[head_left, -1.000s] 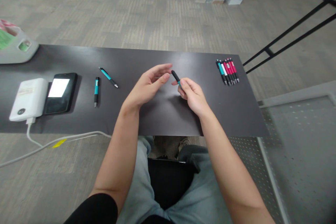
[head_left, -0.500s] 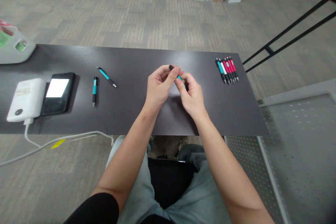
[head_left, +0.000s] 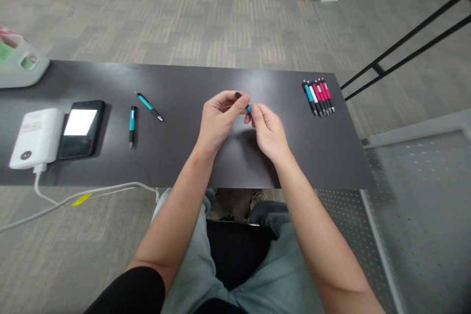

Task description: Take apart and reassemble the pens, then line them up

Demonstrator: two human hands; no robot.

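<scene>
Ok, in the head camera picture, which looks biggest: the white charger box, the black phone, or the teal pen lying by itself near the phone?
1. White charger box and black phone: nearly alike, too close to rank.
2. Teal pen: clearly smallest.

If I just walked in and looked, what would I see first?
Most likely the two hands meeting over the middle of the dark table: the left hand and right hand both pinch one teal and black pen. Next, the tidy row of pink and teal pens at the far right, and the lit phone at the left.
</scene>
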